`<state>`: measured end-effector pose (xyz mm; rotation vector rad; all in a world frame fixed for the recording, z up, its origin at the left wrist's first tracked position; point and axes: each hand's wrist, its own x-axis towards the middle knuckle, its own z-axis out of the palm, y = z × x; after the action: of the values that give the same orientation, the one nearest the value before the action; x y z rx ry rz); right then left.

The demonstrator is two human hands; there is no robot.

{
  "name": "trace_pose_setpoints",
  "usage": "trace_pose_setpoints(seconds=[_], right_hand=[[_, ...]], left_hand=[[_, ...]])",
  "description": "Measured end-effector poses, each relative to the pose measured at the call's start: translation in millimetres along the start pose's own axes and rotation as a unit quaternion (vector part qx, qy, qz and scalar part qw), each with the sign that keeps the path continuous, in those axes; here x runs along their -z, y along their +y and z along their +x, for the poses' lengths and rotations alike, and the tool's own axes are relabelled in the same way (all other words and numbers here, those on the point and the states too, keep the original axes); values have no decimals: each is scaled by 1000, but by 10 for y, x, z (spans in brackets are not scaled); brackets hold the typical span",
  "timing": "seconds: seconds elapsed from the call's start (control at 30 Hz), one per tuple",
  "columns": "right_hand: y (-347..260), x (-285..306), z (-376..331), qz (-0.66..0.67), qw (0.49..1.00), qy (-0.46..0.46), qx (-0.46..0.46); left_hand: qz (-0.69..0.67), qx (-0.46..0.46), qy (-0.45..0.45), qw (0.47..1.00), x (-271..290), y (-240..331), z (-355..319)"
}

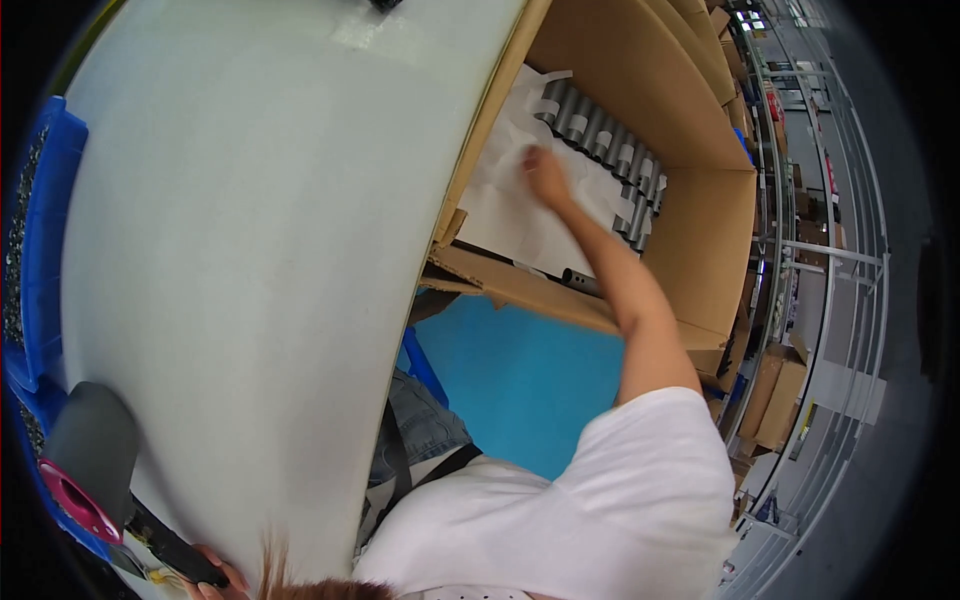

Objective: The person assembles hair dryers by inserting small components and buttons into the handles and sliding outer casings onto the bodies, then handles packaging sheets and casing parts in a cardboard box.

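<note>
My right hand (545, 176) reaches into a large open cardboard box (640, 80) and rests on a white paper sheet (510, 215), fingers curled on it. A row of grey metal tubes (605, 140) lies just beyond the hand, partly under the paper. One more tube (580, 281) pokes out at the box's near edge. At the bottom left, my left hand (215, 581) is mostly out of view and grips the black handle (170, 548) of a grey tool with a pink end (85, 470).
A wide white table top (250, 220) fills the left half. Blue bins (45, 230) with small metal parts stand at its left edge. A blue surface (520, 380) lies below the box. Metal shelving (830, 260) and cardboard boxes (775, 400) stand on the right.
</note>
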<state>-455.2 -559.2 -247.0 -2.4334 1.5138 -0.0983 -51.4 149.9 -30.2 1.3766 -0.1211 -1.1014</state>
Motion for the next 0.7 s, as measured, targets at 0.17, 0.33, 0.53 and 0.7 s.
trace_pose_setpoints(seconds=[0.17,0.33,0.53,0.7], right_hand=[[2421,1366,-585,-288,894,-115,-324],[2497,614,-1732,-200,853,-340,-341],[1181,73,-1490,-217,899,-294,-239],[1343,159,-1236,-178,925,-253,-220]], left_hand=[[50,-94,137,985,-441,-145,338],[110,-101,124,981,-937,261,487],[75,-87,159,981,-812,260,411],[150,-98,128,975,-550,170,461]])
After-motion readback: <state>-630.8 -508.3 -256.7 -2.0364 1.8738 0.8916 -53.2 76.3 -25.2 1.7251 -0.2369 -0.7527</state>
